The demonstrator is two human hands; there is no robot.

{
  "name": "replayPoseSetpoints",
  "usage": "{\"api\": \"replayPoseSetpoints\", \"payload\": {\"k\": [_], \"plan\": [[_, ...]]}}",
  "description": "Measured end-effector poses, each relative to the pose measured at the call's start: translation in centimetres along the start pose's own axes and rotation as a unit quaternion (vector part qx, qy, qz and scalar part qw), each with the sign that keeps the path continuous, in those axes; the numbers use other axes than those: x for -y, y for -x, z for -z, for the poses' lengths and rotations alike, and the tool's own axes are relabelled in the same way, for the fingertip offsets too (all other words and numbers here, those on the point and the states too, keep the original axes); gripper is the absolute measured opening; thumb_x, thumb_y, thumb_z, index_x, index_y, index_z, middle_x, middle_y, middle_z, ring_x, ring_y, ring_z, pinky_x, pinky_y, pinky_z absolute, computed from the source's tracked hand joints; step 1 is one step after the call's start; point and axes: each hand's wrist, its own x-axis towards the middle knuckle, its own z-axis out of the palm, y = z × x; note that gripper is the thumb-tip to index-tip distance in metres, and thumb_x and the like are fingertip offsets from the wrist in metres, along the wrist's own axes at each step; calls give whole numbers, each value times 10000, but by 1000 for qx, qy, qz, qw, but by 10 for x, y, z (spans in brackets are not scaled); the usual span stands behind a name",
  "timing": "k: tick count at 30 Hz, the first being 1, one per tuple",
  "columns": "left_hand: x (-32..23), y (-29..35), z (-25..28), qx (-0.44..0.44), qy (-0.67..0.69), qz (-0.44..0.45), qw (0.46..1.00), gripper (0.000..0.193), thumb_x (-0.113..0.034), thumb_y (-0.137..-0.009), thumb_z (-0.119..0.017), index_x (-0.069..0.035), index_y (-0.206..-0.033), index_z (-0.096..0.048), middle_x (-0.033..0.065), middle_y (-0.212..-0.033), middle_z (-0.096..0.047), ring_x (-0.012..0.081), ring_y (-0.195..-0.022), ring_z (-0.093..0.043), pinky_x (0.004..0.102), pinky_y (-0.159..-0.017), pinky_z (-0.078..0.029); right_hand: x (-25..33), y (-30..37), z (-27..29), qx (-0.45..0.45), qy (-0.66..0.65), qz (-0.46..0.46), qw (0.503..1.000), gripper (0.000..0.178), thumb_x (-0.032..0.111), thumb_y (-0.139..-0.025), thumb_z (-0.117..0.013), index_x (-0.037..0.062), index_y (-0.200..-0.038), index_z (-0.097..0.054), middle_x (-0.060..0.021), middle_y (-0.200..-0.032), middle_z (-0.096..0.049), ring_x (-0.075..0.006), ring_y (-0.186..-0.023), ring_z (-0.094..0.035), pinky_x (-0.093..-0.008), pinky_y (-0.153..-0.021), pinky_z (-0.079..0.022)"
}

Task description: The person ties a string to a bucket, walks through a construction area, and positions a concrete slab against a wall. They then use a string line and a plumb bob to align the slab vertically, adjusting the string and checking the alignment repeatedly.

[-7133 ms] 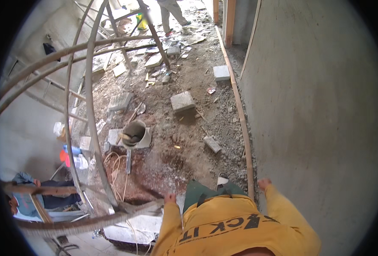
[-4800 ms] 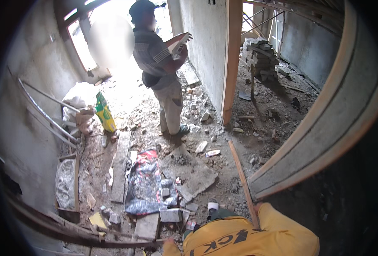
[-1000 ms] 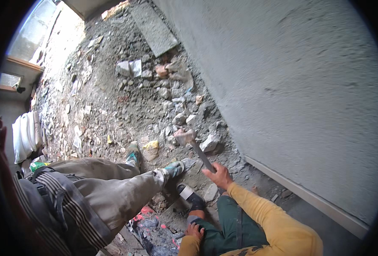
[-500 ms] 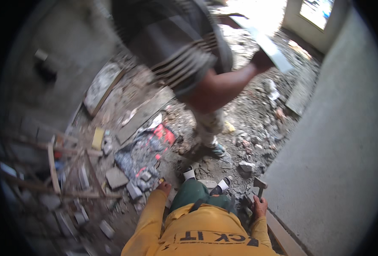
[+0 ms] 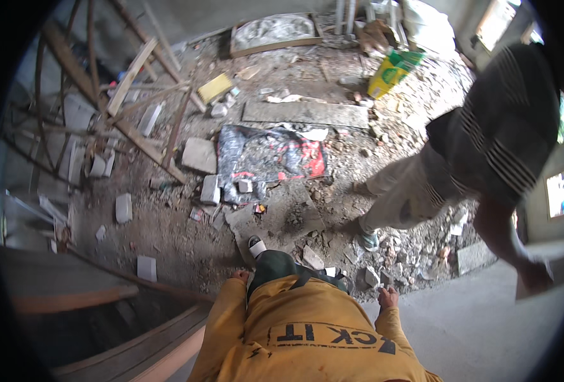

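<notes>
My right hand [image 5: 388, 298] grips a hammer [image 5: 386, 279] low at my right side, its grey head just above the fist and hard to tell from the rubble behind. My left hand [image 5: 240, 275] hangs by my left thigh with its fingers curled; whatever they hold, if anything, is hidden. Close in front of my feet lies a broken flat slab [image 5: 275, 216]. Beyond it a dark plastic sheet with red patches [image 5: 250, 156] is spread on the ground, dusted with debris.
At the right a co-worker [image 5: 486, 140] carries a flat panel [image 5: 559, 274]. Wooden trestle-like frames [image 5: 135, 137] stand at the left. Farther off are a long plank [image 5: 307, 114], a framed tray [image 5: 275, 35] and a green-yellow bag [image 5: 393, 73]. Rubble [image 5: 415, 248] covers much of the ground.
My view has swung to the right, so the room's left-hand things now sit ahead. The co-worker has gone from the centre to the right with the panel. My right hand still holds the hammer.
</notes>
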Motion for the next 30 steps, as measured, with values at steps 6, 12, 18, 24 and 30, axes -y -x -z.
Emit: {"api": "replayPoseSetpoints", "payload": {"k": [6,12,18,24,30], "plan": [[59,-32,55,-27,-33,174,984,396,-412,-868,-566,-74,-1042,-679,152,-1103,-672,316,-1015,-642,395,-903,-477,59,-2,-116,12,177,-2,984,191,189,-754,-690,24,-756,-593,-30,-557,-504,-126,-431,-467,-306,-381,-354],[140,-79,179,11,-122,131,984,381,-313,-877,-592,-64,-1166,-595,147,-1094,-632,320,-1082,-597,434,-885,-497,143,5,-288,102,316,29,943,211,189,-760,-695,25,-875,-631,-37,-543,-510,-131,-421,-474,-299,-367,-356],[234,-67,226,86,-182,193,960,449,-300,-928,-523,-48,-1298,-495,185,-1184,-606,319,-1002,-640,465,-845,-512,194,-28,-479,258,467,168,829,231,213,-733,-734,14,-839,-683,-56,-629,-586,-150,-510,-548,-324,-457,-449],[255,-16,107,-37,21,233,972,285,-206,-966,-422,-95,-1184,-567,150,-890,-660,331,-825,-657,494,-675,-509,227,-28,-670,356,510,60,781,333,206,-701,-775,-3,-941,-676,-56,-638,-594,-157,-523,-554,-325,-467,-461],[252,-20,100,-113,636,447,620,437,-380,-894,-592,-77,-1206,-548,101,-954,-653,290,-840,-652,463,-679,-535,216,0,-855,409,784,224,410,353,412,-801,-666,61,-810,-703,-100,-677,-666,-227,-640,-662,-379,-601,-527]]}}
